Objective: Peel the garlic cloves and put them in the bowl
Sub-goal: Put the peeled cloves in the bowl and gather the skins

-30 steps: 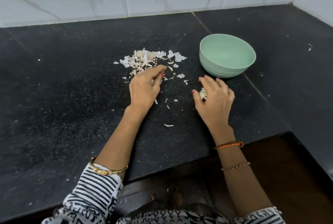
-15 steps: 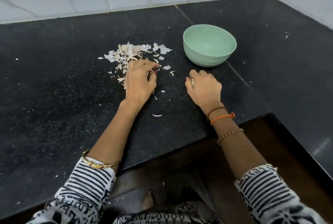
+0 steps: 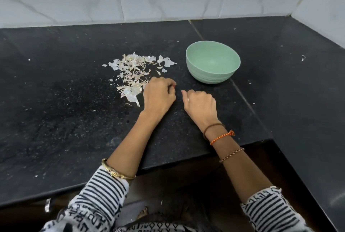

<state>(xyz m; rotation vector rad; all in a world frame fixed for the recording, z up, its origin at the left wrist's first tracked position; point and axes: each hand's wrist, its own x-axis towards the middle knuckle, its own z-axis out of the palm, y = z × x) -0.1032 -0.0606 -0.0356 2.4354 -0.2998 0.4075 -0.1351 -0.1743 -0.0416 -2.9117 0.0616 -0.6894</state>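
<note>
Your left hand rests on the black countertop at the near edge of the heap of garlic skins, fingers curled under; whether they pinch anything is hidden by the back of the hand, so I cannot tell. Your right hand lies just beside it, knuckles up and fingers curled inward; a pale sliver shows by the thumb, which may be a clove or a scrap of skin, and the grip cannot be confirmed either. No garlic clove is plainly visible anywhere on the counter. The green bowl stands beyond your right hand, near but apart from both hands, and the part of its inside that shows holds nothing I can see. Risks noted, as judgement: with skins scattered close to your working spot, loose flakes could cling to a peeled clove and ride into the bowl. A slick clove squeezed between curled fingers could shoot out and roll toward the counter's front edge. The bowl looks light; a careless drop against its rim could nudge or tip it.
</note>
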